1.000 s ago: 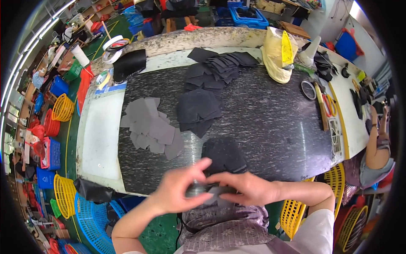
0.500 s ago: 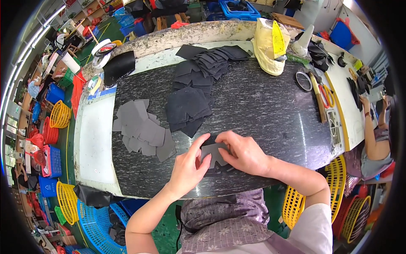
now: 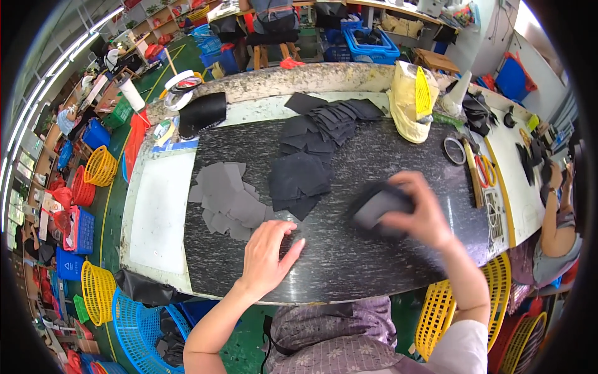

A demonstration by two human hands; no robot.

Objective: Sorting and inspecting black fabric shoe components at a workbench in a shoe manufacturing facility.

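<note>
My right hand (image 3: 420, 209) is closed on a cut piece (image 3: 380, 209), black with a grey side, raised at the middle right of the dark table. Motion blurs the piece, and I cannot tell whether it is one layer or more. My left hand (image 3: 269, 252) is open near the front of the table, its fingertips by the edge of a spread heap of grey cut pieces (image 3: 227, 193). Beyond the hands lies a heap of black cut pieces (image 3: 300, 177), and a fanned row of black pieces (image 3: 333, 121) runs to the back.
A cream shoe last (image 3: 408, 103) with a yellow tag stands at the back right. Tape roll (image 3: 453, 151), scissors (image 3: 489, 171) and a hammer (image 3: 473, 174) lie along the right side. Blue basket (image 3: 140, 330) and yellow baskets (image 3: 436, 318) flank me. A co-worker (image 3: 554, 230) sits at the right.
My right hand has moved right and away from my left hand, carrying the piece off the near middle. The left hand has let go and opened. The view has shifted slightly.
</note>
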